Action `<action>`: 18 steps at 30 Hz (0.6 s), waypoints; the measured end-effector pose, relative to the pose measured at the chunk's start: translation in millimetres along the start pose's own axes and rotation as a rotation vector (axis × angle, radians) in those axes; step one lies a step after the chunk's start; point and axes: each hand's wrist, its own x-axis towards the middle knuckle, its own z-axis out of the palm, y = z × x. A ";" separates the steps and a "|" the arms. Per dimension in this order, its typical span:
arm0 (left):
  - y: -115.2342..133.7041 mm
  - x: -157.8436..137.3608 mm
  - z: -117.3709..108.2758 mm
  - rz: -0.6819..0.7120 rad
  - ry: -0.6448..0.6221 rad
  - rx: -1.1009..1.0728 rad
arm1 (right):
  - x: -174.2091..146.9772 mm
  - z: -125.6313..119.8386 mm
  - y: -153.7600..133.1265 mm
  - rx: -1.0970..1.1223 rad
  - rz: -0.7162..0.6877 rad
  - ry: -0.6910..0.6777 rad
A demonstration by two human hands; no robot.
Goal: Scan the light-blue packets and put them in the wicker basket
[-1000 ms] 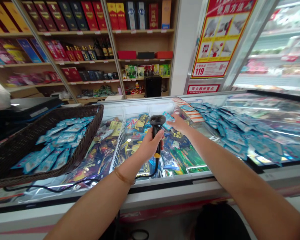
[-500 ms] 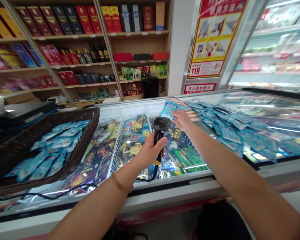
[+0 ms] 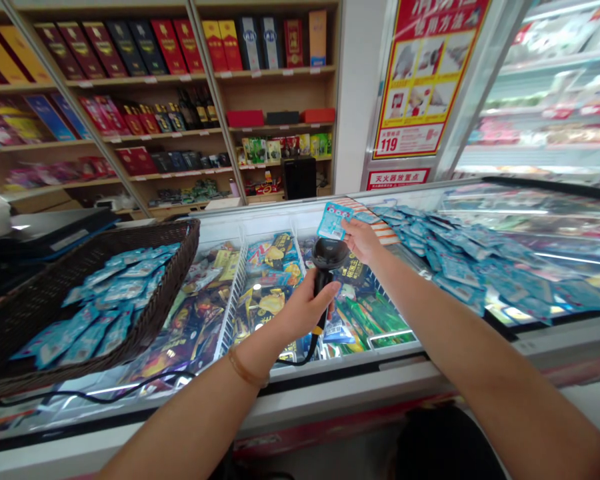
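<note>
My left hand [image 3: 307,307] is wrapped round the handle of a black barcode scanner [image 3: 330,252], its head tilted up and away from me. Just beyond the scanner head, my right hand [image 3: 361,240] pinches a light blue packet [image 3: 333,221] by its right edge, with the printed face towards me. The packet's lower edge is close to the scanner; whether they touch I cannot tell. Many similar blue packets [image 3: 460,270] lie heaped on the freezer glass at the right. More blue packets [image 3: 125,287] fill part of a dark brown wicker basket [image 3: 193,243] on the left.
Beneath my hands is a glass-topped chest freezer [image 3: 300,393] with bagged frozen food in white wire baskets. A black cable [image 3: 105,399] runs across its left front. An orange-striped sheet [image 3: 387,232] lies behind my right hand. Shelves [image 3: 275,70] of boxed goods stand behind.
The blue packet and my right hand have shifted slightly left, over the scanner head. My left hand has moved the scanner a little to the right, turning its head.
</note>
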 end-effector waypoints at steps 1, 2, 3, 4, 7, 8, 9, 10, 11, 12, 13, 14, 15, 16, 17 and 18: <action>-0.1 0.1 -0.3 0.002 -0.004 0.002 | -0.2 0.3 -0.3 0.008 -0.001 0.003; -0.1 0.2 -0.6 0.004 -0.008 0.004 | -0.5 0.6 -0.6 0.018 -0.001 0.008; 0.1 0.2 -0.7 0.004 -0.012 0.006 | -0.6 0.7 -0.9 0.029 -0.001 0.011; 0.4 0.2 -0.8 0.001 -0.016 0.007 | -0.7 0.8 -1.2 0.037 -0.001 0.015; 0.0 0.4 -0.8 -0.010 -0.018 0.001 | -0.4 -0.2 -1.6 0.016 -0.001 0.016; -0.9 0.6 -0.6 -0.014 -0.015 -0.002 | -0.1 -0.9 -1.3 -0.004 -0.002 0.017; -2.2 0.8 -0.5 -0.016 -0.012 -0.005 | 0.2 -1.5 -0.4 -0.026 -0.003 0.020; -3.6 1.1 -0.3 -0.014 -0.006 -0.010 | 0.4 -2.0 1.0 -0.049 -0.003 0.026; -4.9 1.3 -0.4 -0.007 0.007 -0.020 | 0.6 -2.0 3.2 -0.071 0.001 0.035; -5.5 1.4 -0.9 0.004 0.034 -0.030 | 0.6 -1.1 6.1 -0.093 0.011 0.054; -5.0 1.5 -2.1 0.016 0.077 -0.042 | 0.6 1.0 9.7 -0.114 0.030 0.079; -2.8 1.4 -4.4 0.026 0.137 -0.056 | 0.7 4.7 13.7 -0.134 0.061 0.108; 1.3 1.0 -8.0 0.032 0.208 -0.072 | 0.9 10.3 17.9 -0.149 0.101 0.129; 7.4 -0.1 -13.3 0.032 0.287 -0.088 | 1.4 18.0 21.8 -0.156 0.145 0.137; 15.3 -1.9 -20.5 0.031 0.370 -0.107 | 2.2 28.0 25.0 -0.154 0.185 0.124; 24.6 -4.8 -29.6 0.033 0.450 -0.129 | 3.4 40.5 27.1 -0.147 0.218 0.092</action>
